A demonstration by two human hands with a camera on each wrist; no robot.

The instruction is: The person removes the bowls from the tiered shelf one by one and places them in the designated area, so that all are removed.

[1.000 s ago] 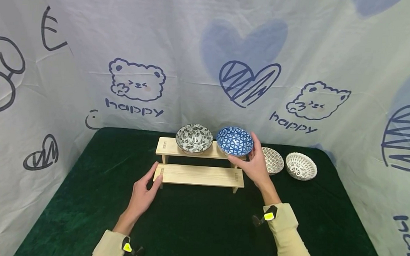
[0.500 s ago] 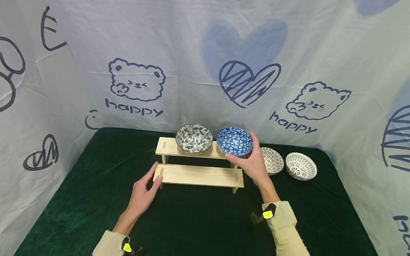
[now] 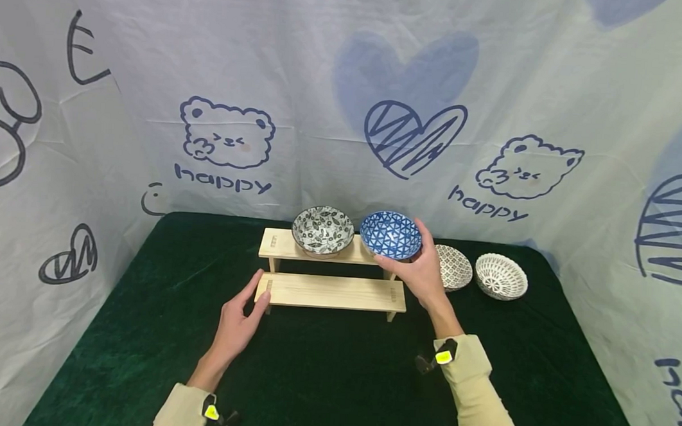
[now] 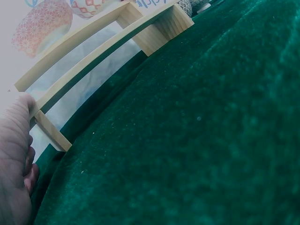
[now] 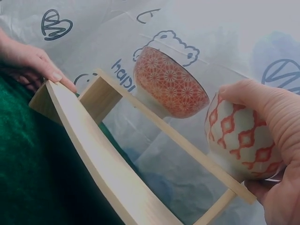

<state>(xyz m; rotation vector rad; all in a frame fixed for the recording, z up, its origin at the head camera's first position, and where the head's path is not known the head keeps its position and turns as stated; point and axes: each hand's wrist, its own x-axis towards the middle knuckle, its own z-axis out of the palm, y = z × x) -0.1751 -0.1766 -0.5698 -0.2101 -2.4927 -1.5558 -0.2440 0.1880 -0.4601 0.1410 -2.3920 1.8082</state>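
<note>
A two-tier wooden display stand (image 3: 331, 292) stands on the table. My left hand (image 3: 239, 320) grips the left end of its lower shelf, thumb at the front, fingers around the end; the left wrist view shows that hand (image 4: 16, 150) at the shelf's corner. On the upper shelf's right half sits a bowl with a blue patterned inside (image 3: 390, 235). My right hand (image 3: 423, 272) holds this bowl by its right side, thumb in front. In the right wrist view its outside (image 5: 241, 136) is white with red diamonds. A black-and-white floral bowl (image 3: 323, 230), red outside, sits left of it.
Right of the stand, a bowl with a brown lattice pattern (image 3: 454, 268) stands partly behind my right hand. Farther right is a cream bowl with dark strokes (image 3: 501, 277). Dark green cloth (image 3: 332, 380) covers the table, and a printed white curtain (image 3: 325, 77) hangs behind.
My right hand has shifted very slightly left along the blue bowl's side. The left hand, the stand and the other bowls look unmoved.
</note>
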